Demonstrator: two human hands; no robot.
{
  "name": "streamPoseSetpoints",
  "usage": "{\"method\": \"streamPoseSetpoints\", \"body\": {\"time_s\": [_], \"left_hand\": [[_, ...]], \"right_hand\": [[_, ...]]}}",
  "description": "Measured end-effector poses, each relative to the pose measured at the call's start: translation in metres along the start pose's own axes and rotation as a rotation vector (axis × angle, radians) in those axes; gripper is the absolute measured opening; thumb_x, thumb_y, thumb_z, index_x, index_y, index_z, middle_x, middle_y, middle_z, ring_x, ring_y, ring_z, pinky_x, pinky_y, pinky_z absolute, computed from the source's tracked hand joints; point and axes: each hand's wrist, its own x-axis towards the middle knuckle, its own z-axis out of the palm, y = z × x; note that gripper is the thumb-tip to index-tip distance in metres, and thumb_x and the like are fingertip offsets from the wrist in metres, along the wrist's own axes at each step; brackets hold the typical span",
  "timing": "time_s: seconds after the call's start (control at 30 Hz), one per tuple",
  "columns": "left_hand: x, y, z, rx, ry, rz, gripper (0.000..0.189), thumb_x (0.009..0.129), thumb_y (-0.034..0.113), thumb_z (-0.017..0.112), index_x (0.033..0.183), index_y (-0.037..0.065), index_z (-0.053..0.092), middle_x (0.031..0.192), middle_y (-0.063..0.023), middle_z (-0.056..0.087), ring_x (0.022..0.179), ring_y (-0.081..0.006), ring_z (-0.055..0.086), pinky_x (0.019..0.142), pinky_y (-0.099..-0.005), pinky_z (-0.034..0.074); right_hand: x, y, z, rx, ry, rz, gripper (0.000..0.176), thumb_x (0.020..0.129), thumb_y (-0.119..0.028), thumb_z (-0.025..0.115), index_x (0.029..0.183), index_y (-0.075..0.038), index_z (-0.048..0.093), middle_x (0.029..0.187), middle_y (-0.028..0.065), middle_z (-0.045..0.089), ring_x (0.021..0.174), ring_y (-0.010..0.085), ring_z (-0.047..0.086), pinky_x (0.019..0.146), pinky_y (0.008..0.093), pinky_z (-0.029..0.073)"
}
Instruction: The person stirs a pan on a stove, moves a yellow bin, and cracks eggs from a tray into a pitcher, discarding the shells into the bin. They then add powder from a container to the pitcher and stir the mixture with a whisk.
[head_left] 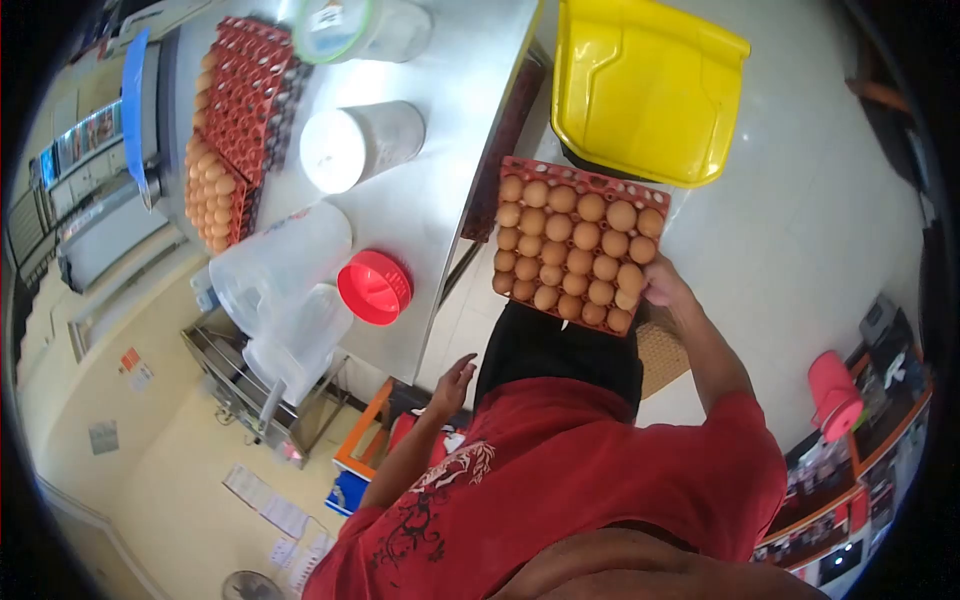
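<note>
A red tray full of brown eggs point(575, 243) is in front of my body, over my dark shorts. My right hand point(660, 281) grips its right edge near the lower corner, with the fingers partly hidden by the tray. My left hand point(458, 384) is held low beside the metal table point(455, 110), with its fingers apart and nothing in it, clear of the tray.
On the table are a white canister point(362, 145), a red lid point(375, 287), clear plastic pitchers point(280, 265), a green-rimmed jar point(335, 25), and egg trays, some stacked point(243, 95). A yellow-lidded bin point(650, 90) stands beyond my tray. A woven stool seat point(662, 358) is by my right side.
</note>
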Motion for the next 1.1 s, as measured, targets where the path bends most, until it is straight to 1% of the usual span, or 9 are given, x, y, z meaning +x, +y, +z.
{"method": "streamPoseSetpoints", "body": {"time_s": [0.1,0.23,0.33,0.43,0.47,0.67,0.8,0.93,1.1], "left_hand": [[0.016,0.038,0.006,-0.025,0.032,0.18,0.059,0.114,0.041,0.044,0.156,0.0,0.045,0.141,-0.0262,0.063,0.134,-0.0324,0.059,0.114,-0.0397,0.043],[0.059,0.103,0.009,-0.199,0.106,0.437,0.066,0.114,0.044,0.04,0.162,0.0,0.033,0.158,-0.0237,0.047,0.15,-0.0316,0.043,0.123,-0.0396,0.034],[0.104,0.145,-0.002,-0.488,-0.063,0.583,0.067,0.115,0.046,0.038,0.162,0.0,0.033,0.159,-0.0206,0.047,0.149,-0.0284,0.044,0.125,-0.0395,0.033],[0.104,0.183,-0.023,-0.714,-0.416,0.652,0.069,0.115,0.049,0.036,0.163,0.001,0.031,0.16,-0.0179,0.047,0.148,-0.0257,0.044,0.124,-0.0397,0.033],[0.102,0.186,-0.026,-0.72,-0.412,0.667,0.064,0.114,0.046,0.044,0.16,0.002,0.036,0.154,-0.0143,0.051,0.143,-0.0225,0.047,0.121,-0.0385,0.037],[0.019,0.208,-0.05,-0.687,-0.218,0.887,0.055,0.109,0.036,0.06,0.15,0.001,0.046,0.139,-0.0109,0.059,0.129,-0.0173,0.055,0.111,-0.0344,0.046],[-0.058,0.217,-0.094,-0.727,-0.017,0.928,0.056,0.109,0.039,0.06,0.147,0.0,0.048,0.132,-0.0127,0.063,0.122,-0.0188,0.06,0.107,-0.0354,0.049],[-0.115,0.215,-0.147,-0.679,0.269,0.977,0.059,0.107,0.045,0.062,0.141,-0.002,0.052,0.123,-0.0175,0.068,0.115,-0.0229,0.065,0.101,-0.037,0.052],[-0.162,0.205,-0.225,-0.749,0.492,1.055,0.065,0.104,0.053,0.061,0.13,-0.007,0.056,0.118,-0.0224,0.07,0.107,-0.0265,0.069,0.096,-0.0377,0.054]], "right_hand": [[-0.051,-0.012,-0.001,0.001,0.071,-0.015,0.091,0.063,0.017,0.054,0.151,-0.002,0.046,0.138,0.0112,0.059,0.123,0.0303,0.063,0.096,0.0434,0.059],[-0.096,-0.037,0.037,-0.032,-0.019,-0.085,0.087,0.061,0.013,0.057,0.147,0.005,0.048,0.14,0.0129,0.06,0.127,0.0319,0.063,0.103,0.0451,0.058],[-0.103,-0.048,0.065,-0.015,-0.011,-0.12,0.082,0.065,0.014,0.061,0.146,0.006,0.049,0.142,0.0145,0.061,0.129,0.0321,0.063,0.107,0.0461,0.057],[-0.119,-0.06,0.101,-0.059,-0.049,-0.161,0.076,0.072,0.013,0.065,0.146,0.006,0.05,0.144,0.016,0.061,0.13,0.0322,0.063,0.108,0.0466,0.056],[-0.124,-0.065,0.112,-0.072,-0.1,-0.168,0.073,0.077,0.012,0.066,0.148,0.005,0.05,0.143,0.0166,0.062,0.129,0.0323,0.063,0.108,0.0467,0.056],[-0.163,-0.102,0.194,-0.25,-0.186,-0.246,0.076,0.079,0.007,0.062,0.153,0.002,0.044,0.147,0.0183,0.058,0.131,0.0336,0.063,0.108,0.0469,0.057],[-0.173,-0.13,0.289,-0.373,-0.22,-0.27,0.079,0.082,0.004,0.059,0.158,-0.005,0.038,0.151,0.0169,0.054,0.133,0.034,0.061,0.11,0.0482,0.055],[-0.16,-0.148,0.372,-0.467,-0.308,-0.283,0.065,0.093,-0.006,0.052,0.157,-0.005,0.039,0.15,0.0176,0.055,0.131,0.0342,0.062,0.111,0.0494,0.054],[-0.131,-0.162,0.484,-0.576,-0.483,-0.187,0.053,0.095,-0.011,0.052,0.146,0.004,0.049,0.142,0.0208,0.061,0.125,0.0347,0.066,0.11,0.0498,0.055]]}}
